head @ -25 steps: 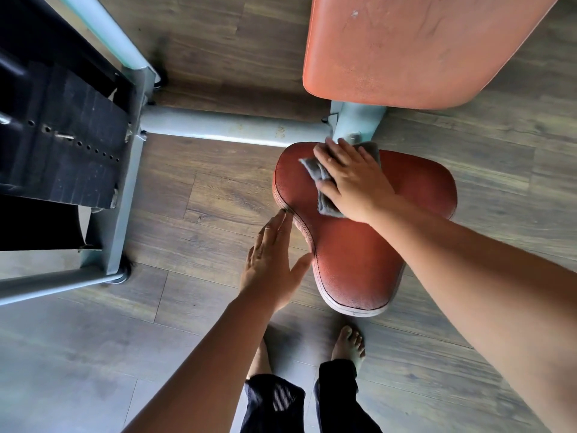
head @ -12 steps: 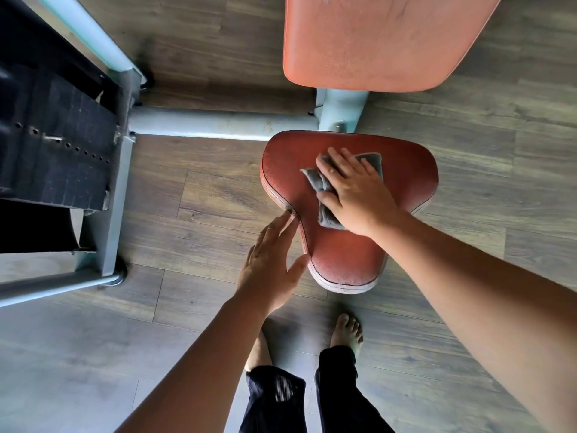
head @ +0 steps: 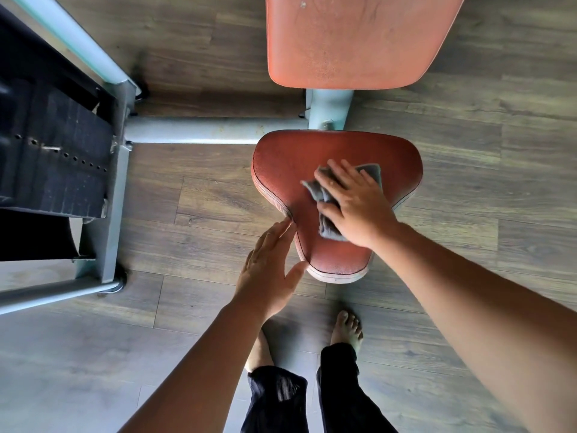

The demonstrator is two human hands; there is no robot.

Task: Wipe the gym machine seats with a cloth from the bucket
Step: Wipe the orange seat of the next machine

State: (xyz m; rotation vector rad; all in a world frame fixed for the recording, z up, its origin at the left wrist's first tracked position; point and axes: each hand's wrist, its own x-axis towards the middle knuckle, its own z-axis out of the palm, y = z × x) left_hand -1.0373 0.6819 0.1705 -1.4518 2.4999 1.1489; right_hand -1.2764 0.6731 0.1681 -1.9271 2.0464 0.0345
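- Just past the middle of my view, toward one o'clock, the red seat (head: 281, 170) sits under my right hand (head: 352, 204). I judge that I am in the middle of the wiping step, since the grey cloth (head: 371, 171) is already down on the pad.
- The cloth lies crumpled on the seat's centre and right half. One corner shows at one o'clock of my hand and a bunched end shows at seven o'clock, near my wrist.
- My right hand is released, not clenched. The fingers are straight and spread, pointing toward eleven o'clock, and the palm presses the cloth flat against the seat. The thumb lies along the cloth's left side. It pins the cloth rather than grasping it.
- My left hand (head: 268, 270) is at the seat's eight o'clock, flat and holding nothing, with the fingers straight and together and the thumb out toward the seat's narrow nose. The fingertips reach the rim at its waist; I cannot tell whether they touch it or sit just beside it.
- The wide lobe at the seat's ten o'clock and the nose at six o'clock lie bare of cloth. I think the next stroke calls for sliding the cloth there under steady downward pressure, palm flat so it doesn't ball up.
- The backrest pad (head: 352, 42) at twelve o'clock probably wants wiping afterwards.
- No bucket is in view.
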